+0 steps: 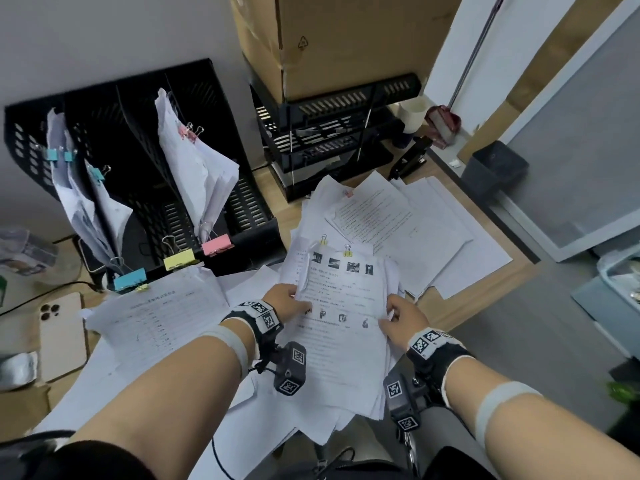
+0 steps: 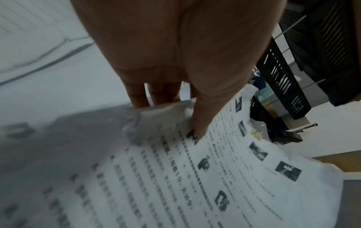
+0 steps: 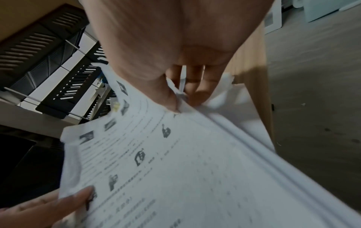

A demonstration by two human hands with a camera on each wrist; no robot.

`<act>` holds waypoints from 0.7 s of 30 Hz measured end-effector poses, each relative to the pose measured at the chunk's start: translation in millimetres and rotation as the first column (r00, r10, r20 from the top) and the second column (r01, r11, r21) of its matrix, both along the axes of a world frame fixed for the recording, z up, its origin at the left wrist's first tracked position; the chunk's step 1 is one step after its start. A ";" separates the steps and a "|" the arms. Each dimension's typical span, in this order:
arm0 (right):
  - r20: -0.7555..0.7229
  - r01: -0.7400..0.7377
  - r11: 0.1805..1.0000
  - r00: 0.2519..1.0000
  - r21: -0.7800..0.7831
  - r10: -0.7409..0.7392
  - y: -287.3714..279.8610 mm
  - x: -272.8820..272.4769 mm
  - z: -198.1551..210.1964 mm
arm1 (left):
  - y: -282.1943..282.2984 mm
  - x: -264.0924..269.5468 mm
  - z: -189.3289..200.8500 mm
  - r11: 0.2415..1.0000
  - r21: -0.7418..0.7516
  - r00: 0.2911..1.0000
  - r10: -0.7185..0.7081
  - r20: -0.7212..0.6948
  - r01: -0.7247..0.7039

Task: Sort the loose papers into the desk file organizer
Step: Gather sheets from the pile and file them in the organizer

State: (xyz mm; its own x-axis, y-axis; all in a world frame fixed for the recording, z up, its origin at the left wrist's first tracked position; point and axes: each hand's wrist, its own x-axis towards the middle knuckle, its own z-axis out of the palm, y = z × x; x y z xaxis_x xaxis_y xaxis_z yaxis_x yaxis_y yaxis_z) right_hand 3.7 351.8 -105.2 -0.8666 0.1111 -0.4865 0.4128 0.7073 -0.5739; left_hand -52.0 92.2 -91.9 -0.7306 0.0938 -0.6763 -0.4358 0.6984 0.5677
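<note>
Gripping a thick stack of papers (image 1: 341, 327) from both sides: left hand (image 1: 284, 301) on the left edge, thumb pressed on the printed top sheet and fingers (image 2: 136, 97) curled underneath; right hand (image 1: 398, 320) pinching the right edge, thumb on top, fingers (image 3: 192, 83) below. Held up over the desk (image 1: 460, 299), near its front edge, top sheet printed with text and small dark pictures, two small yellow clips (image 1: 347, 251) at its far end. Spread beneath and beyond the stack, more loose sheets (image 1: 391, 220) across the desk, plus a table-printed page (image 1: 156, 313) to the left. Standing behind at left, black file organizer (image 1: 214, 109), some slots already holding clipped bundles, with blue, yellow and pink clips (image 1: 214, 244) on its front rim. Stacked black letter trays (image 1: 332, 133) to the right of it, under a cardboard box (image 1: 339, 39). Lying at far left, a phone (image 1: 62, 336).
</note>
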 end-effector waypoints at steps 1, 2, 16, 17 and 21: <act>-0.018 0.030 0.999 0.999 -0.011 -0.031 -4.1 -3.1 5.4 | -6.1 3.5 2.9 0.999 0.031 1.000 0.017 0.000 -0.017; -0.035 0.075 0.997 0.996 -0.029 -0.076 -8.9 -6.1 10.6 | -12.4 7.6 7.0 0.997 0.060 0.999 0.038 0.012 -0.039; -0.023 -0.309 0.934 0.950 -0.178 0.310 -154.4 -34.8 78.0 | -155.2 92.3 61.6 0.872 0.223 0.898 0.406 0.170 -0.437; -0.016 -0.339 0.924 0.940 -0.178 0.342 -162.6 -34.4 78.7 | -163.5 98.5 61.8 0.863 0.222 0.890 0.425 0.167 -0.454; 0.008 -0.420 0.897 0.905 -0.138 0.425 -193.7 -33.4 85.8 | -190.3 121.4 70.7 0.842 0.214 0.869 0.475 0.139 -0.495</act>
State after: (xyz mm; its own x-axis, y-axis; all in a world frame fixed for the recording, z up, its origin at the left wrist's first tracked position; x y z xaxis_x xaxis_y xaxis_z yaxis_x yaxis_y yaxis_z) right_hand -29.7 158.1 -19.4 -0.7990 -0.3273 -0.5044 0.1149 0.7403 -0.6624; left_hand 69.5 -98.0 -21.2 -0.6708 -0.0956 -0.7354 -0.7329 0.2368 0.6378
